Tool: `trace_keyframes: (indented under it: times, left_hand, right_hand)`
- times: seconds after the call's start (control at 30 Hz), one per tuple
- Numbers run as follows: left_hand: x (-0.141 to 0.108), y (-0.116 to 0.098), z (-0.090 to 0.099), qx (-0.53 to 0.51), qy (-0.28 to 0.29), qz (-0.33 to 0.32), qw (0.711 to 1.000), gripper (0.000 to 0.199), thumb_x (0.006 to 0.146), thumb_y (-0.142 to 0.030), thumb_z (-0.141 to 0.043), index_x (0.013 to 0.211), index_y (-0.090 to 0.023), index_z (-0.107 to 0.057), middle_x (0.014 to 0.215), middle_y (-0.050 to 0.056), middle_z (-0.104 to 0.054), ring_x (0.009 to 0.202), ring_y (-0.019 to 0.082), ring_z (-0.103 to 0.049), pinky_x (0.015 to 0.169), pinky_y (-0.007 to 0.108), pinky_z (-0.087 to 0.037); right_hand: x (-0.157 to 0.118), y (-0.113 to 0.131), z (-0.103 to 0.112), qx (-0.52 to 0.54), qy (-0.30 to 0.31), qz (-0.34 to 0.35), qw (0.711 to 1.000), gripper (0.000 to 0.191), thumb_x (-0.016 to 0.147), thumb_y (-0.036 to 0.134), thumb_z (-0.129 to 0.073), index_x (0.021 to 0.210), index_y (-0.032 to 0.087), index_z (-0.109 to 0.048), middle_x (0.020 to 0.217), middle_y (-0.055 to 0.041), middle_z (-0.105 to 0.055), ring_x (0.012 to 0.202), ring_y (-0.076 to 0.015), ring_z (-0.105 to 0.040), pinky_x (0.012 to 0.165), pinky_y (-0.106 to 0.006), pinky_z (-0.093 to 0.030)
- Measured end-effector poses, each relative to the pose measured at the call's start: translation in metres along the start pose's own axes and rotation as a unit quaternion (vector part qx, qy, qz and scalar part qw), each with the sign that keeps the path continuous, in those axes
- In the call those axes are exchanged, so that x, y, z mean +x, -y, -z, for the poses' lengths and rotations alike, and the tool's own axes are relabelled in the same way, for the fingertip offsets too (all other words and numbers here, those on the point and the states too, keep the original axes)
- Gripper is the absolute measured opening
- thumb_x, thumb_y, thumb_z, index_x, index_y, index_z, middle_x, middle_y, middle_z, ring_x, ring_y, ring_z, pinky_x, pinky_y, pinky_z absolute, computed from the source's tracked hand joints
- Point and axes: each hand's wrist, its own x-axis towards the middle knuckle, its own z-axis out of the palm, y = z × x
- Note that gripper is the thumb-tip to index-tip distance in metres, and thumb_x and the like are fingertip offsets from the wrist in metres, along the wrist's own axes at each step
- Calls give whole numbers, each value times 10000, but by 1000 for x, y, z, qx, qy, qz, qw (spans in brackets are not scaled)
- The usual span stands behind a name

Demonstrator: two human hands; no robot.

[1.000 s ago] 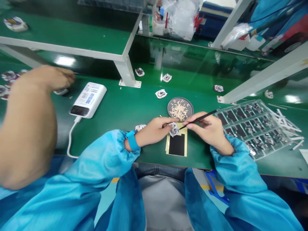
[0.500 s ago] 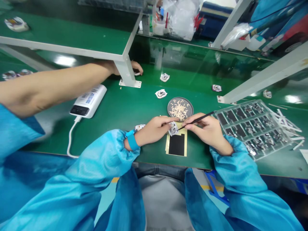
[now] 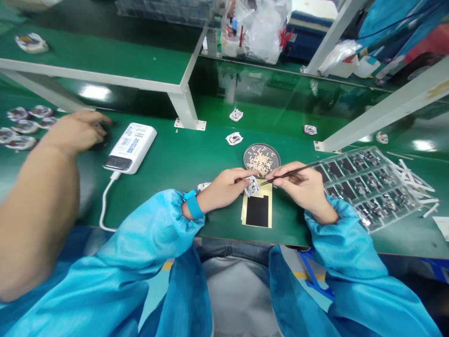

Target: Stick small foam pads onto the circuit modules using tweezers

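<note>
Reference point: the work area between the two hands; 12 o'clock faces away from the wearer.

The left hand [image 3: 224, 183] is curled, with its fingertips closed on a white-and-silver component [image 3: 251, 186]. The component sits at the top edge of a yellow backing sheet [image 3: 257, 210], which carries a black rectangular pad [image 3: 257, 211]. The right hand [image 3: 301, 183] pinches black-tipped tweezers [image 3: 291, 173] between thumb and fingers, with the tips at the component's right side. A blue wristband [image 3: 192, 206] circles the left wrist, and a similar part [image 3: 203, 186] lies just beside the left hand at 9 o'clock.

At 12 o'clock, a round perforated tray [image 3: 261, 160] holds many small pale parts. At 3 o'clock, a clear blister tray [image 3: 368, 187] holds dark parts, and loose white strips [image 3: 412, 178] lie against its far edge. Further single parts [image 3: 234, 138] lie on the green bench mat [image 3: 182, 154] from 11 to 1 o'clock.

At 9 o'clock, a white power bank [image 3: 130, 148] trails a white cable [image 3: 104, 201]. Beyond it, a co-worker's hand [image 3: 75, 132], half-curled, is near a group of round parts [image 3: 21, 131]. That person's bare forearm [image 3: 38, 210] blocks the lower left of the view. A white shelf leg [image 3: 184, 105] stands at 11 o'clock, and a white diagonal brace [image 3: 382, 112] crosses the view at 2 o'clock.
</note>
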Motion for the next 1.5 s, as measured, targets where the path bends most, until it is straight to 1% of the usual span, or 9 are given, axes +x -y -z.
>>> trace_keyframes:
  times: [0.37, 0.53, 0.77, 0.9, 1.03, 1.13, 1.23, 1.33, 1.5]
  left_hand:
    - [-1, 1, -1, 8, -11, 1, 1000, 400, 941, -200, -538, 1301, -178, -712, 1109, 87, -718, 879, 165, -643, 800, 289, -506]
    - [0, -1, 2, -26, -12, 19, 999, 387, 922, -221, -575, 1272, -175, -731, 1109, 86, -721, 798, 141, -614, 767, 278, -497]
    - [1, -13, 7, -213, 33, 146, 965, 453, 857, -317, -694, 1273, -142, -731, 801, 46, -669, 617, 93, -473, 546, 211, -364]
    - [-3, -18, 9, -241, 33, 159, 957, 458, 836, -279, -717, 1283, -178, -715, 902, 53, -677, 658, 89, -507, 578, 199, -420]
    - [-6, -19, 8, -257, 25, 154, 954, 389, 791, -223, -740, 1173, -165, -694, 919, 45, -667, 690, 96, -547, 583, 192, -450]
    - [-7, -20, 5, -248, 14, 147, 957, 387, 771, -267, -792, 1101, -156, -624, 866, 27, -659, 671, 106, -579, 558, 196, -455]
    - [-5, -18, 3, -231, 11, 145, 962, 407, 780, -346, -819, 1041, -156, -572, 806, 10, -647, 641, 108, -593, 525, 191, -441]
    - [-4, -14, 3, -209, 22, 150, 966, 433, 802, -405, -813, 1078, -154, -595, 800, 9, -650, 634, 104, -603, 507, 182, -426]
    - [-3, -12, 4, -171, 35, 165, 971, 479, 808, -451, -802, 1155, -142, -688, 862, 56, -703, 645, 107, -628, 500, 180, -405]
  right_hand:
    - [-2, -1, -2, -122, 18, 46, 991, 175, 832, 229, -807, 991, 230, -733, 981, -46, -775, 951, -214, -746, 902, -415, -620]
    - [0, 3, -1, -44, 14, -7, 999, 125, 833, 228, -807, 928, 216, -727, 947, -41, -779, 919, -195, -758, 843, -354, -632]
    - [1, 13, 6, 67, 25, -39, 997, 308, 828, 447, -802, 861, 200, -620, 878, -65, -763, 860, -213, -749, 815, -403, -622]
    - [-4, 25, 51, 2, -149, 19, 989, 520, 963, 707, -446, 729, 243, -465, 688, -27, -626, 683, -197, -668, 698, -399, -588]
    - [-15, 28, 147, -281, -372, -52, 883, 506, 972, 699, -406, 805, 245, -553, 649, -23, -534, 612, -182, -561, 608, -334, -478]
    - [-20, 10, 213, -537, -338, -237, 736, 461, 875, 622, -619, 743, 181, -649, 702, -104, -630, 732, -246, -614, 702, -370, -458]
    - [-17, -15, 242, -617, -246, -350, 661, 514, 826, 637, -649, 748, 131, -690, 786, -187, -689, 771, -290, -638, 720, -391, -452]
    - [-9, -33, 249, -622, -238, -353, 657, 536, 817, 642, -646, 770, 112, -708, 832, -208, -706, 772, -278, -637, 725, -382, -452]
    - [-7, -31, 254, -561, -301, -306, 708, 328, 721, 426, -791, 836, 127, -720, 823, -126, -711, 741, -218, -596, 720, -344, -437]
